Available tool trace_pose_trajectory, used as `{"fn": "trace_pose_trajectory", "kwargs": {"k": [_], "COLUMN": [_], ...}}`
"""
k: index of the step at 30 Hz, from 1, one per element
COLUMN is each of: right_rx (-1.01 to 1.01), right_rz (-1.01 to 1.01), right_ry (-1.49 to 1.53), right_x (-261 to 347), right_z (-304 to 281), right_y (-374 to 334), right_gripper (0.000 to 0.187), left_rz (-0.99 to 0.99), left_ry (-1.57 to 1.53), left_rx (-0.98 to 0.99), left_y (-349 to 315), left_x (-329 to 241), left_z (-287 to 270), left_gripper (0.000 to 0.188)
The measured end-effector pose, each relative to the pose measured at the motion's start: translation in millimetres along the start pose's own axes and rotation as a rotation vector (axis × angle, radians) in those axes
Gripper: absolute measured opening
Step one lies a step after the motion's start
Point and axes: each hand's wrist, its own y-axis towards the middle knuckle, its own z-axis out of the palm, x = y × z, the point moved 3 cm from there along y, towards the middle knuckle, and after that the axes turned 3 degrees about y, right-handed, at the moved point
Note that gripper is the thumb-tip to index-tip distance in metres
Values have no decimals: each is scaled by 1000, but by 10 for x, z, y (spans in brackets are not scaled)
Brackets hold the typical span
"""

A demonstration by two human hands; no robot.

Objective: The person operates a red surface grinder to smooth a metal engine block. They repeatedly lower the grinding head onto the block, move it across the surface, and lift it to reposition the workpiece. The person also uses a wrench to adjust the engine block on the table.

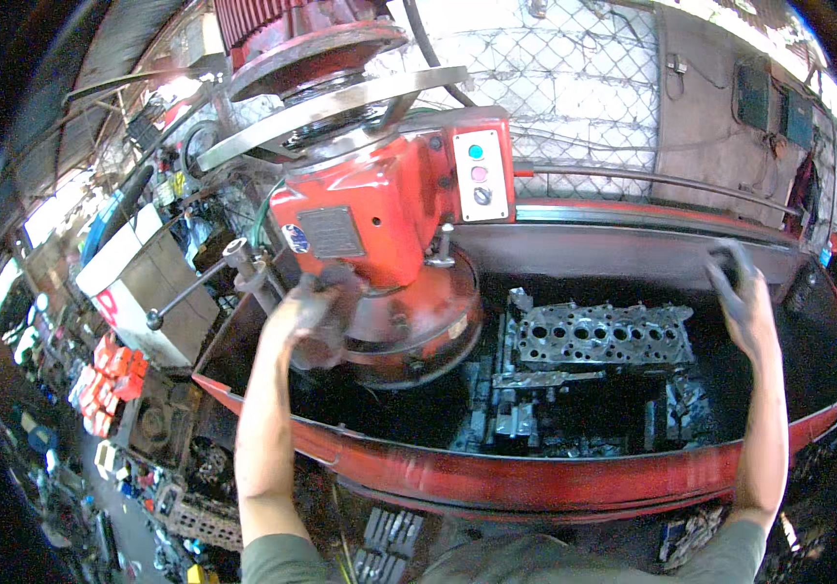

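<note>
My left hand [313, 304] is at the left side of the red machine head [370, 209], its fingers closed. Against it is a dark brownish, blurred thing [335, 326], cloth-like, whose kind I cannot make out. It covers part of the round red wheel guard [409, 336]. Raised near the right end of the machine's trough, my right hand [742, 292] holds nothing; its darkened fingers are bent and apart from the thumb. Between my arms a grey metal cylinder head [603, 334], with a row of round holes, lies flat on the fixture [516, 420] inside the trough.
The red trough rim [535, 479] runs across in front of me. A control panel [480, 175] with buttons sits on the machine head. A lever with a ball end [155, 318] sticks out left, near a white cabinet [136, 282]. Metal blocks [389, 540] lie below the rim.
</note>
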Motion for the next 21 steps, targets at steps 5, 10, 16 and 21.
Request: {"fn": "trace_pose_trajectory", "kwargs": {"k": [5,10,16,21], "right_rx": [-154,-215,-368,-476], "right_rz": [106,243,374,295], "right_ry": [-138,-203,-256,-136], "right_x": [-1148,-2533,-3992,-4487], "right_z": [-923,-1787,-2390,-2339], "right_y": [-752,-1447,-1951,-2193], "right_gripper": [31,27,21,21], "left_rz": [-6,-90,-206,271], "left_ry": [393,489,403,832], "left_rx": [-324,-380,-534,-523], "left_y": [114,-128,-42,151], "left_x": [-36,-236,412,924], "left_z": [-88,93,47,-222], "left_gripper": [57,70,63,48]}}
